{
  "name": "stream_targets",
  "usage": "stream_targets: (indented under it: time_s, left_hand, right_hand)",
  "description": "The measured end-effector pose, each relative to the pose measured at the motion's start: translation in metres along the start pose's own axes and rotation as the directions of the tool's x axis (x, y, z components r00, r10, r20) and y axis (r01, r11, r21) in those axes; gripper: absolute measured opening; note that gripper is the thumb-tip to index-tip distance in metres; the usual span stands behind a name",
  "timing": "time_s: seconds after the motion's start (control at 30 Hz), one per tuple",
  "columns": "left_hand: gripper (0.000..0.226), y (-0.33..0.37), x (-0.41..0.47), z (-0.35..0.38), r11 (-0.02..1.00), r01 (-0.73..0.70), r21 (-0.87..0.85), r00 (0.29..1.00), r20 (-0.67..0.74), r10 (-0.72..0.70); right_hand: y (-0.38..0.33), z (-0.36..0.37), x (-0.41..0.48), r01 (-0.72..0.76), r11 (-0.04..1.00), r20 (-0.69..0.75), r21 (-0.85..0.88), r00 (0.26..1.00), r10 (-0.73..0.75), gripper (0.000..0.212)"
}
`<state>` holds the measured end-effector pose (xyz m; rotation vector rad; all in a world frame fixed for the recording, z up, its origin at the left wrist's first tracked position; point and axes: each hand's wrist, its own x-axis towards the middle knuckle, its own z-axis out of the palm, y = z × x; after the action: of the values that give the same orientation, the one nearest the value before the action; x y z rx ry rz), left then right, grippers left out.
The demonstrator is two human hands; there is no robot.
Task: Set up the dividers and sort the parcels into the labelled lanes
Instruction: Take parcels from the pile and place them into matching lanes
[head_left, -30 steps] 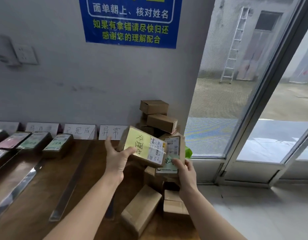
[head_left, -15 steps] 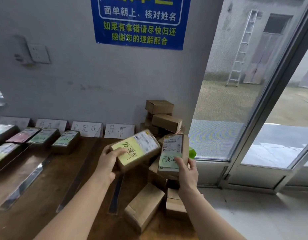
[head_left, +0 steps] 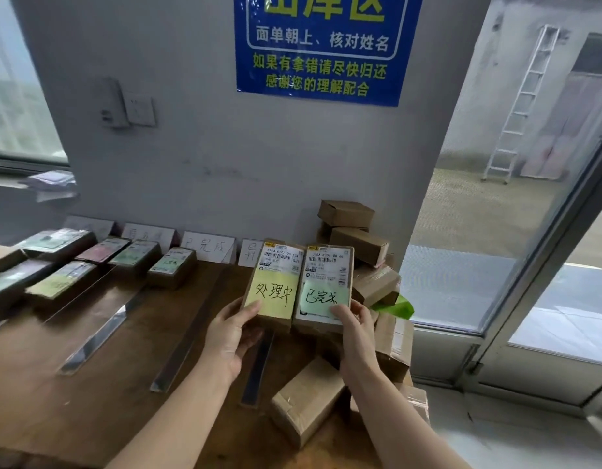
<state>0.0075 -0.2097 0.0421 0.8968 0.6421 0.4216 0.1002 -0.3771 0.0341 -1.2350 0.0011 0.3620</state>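
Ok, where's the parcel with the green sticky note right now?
The parcel with the green sticky note is right of centre in the head view, held up in the right hand, edge to edge with the yellow-note parcel in the left hand.

Your single head camera looking forward and down, close over brown wooden table (head_left: 89, 384), facing grey painted wall (head_left: 198, 157).

Two held parcels (head_left: 297, 286) side by side, unsorted pile (head_left: 360, 252) behind.
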Motion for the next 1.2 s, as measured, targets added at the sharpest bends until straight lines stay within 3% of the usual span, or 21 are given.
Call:
stream_targets:
  time_s: [0.23,0.47,0.9,1.07,1.2]
  left_hand:
    - [0.044,0.021,-0.008,-0.032,0.994,-0.072,-0.086,0.997,-0.022,0.071]
    - [0.046,0.048,-0.005,-0.089,0.986,-0.107,-0.125,0.993,-0.066,0.099]
    - [0.048,0.135,0.007,-0.221,0.993,-0.068,-0.093,0.992,-0.111,0.058]
    - [0.06,0.167,0.02,-0.262,0.994,-0.053,-0.095,0.994,-0.098,0.044]
    - [0.049,0.186,0.03,-0.283,0.997,-0.033,-0.075,0.997,-0.074,0.028]
  right_hand:
    - [0.019,0.047,-0.02,0.053,0.995,0.074,-0.086,0.996,-0.046,0.057]
    - [0.036,0.105,-0.038,0.125,0.973,0.135,-0.193,0.986,-0.1,0.047]
    - [0.096,0.248,-0.077,0.11,0.971,0.087,-0.213,0.992,-0.094,0.044]
    - [0.119,0.297,-0.083,0.091,0.976,0.061,-0.2,0.995,-0.08,0.045]
    - [0.133,0.326,-0.08,0.068,0.975,0.027,-0.212,0.998,-0.064,0.048]
